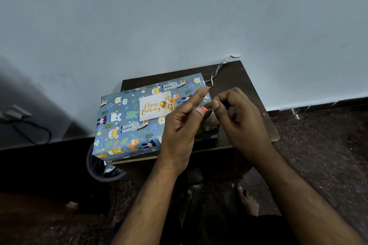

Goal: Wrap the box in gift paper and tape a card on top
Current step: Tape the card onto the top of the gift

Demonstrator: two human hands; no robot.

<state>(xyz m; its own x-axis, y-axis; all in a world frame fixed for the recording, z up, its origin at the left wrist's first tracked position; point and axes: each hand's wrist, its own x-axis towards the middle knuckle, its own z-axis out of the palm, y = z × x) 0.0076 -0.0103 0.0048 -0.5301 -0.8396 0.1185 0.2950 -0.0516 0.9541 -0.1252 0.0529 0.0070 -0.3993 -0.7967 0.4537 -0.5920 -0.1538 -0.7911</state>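
the wrapped box (139, 123) lies on the small dark table (239, 77), overhanging its left and front edges, with the card (154, 108) flat on top. both hands hover over the box's right end, hiding it. the left hand (180, 127) has its forefinger extended, a small red-and-white piece (203, 109) at its thumb. the right hand (239, 117) curls in, its fingertips pinching at that piece. a thin paper strip (216, 72) trails to the table's back right corner. a dark looped handle (99, 175) hangs below the front left corner.
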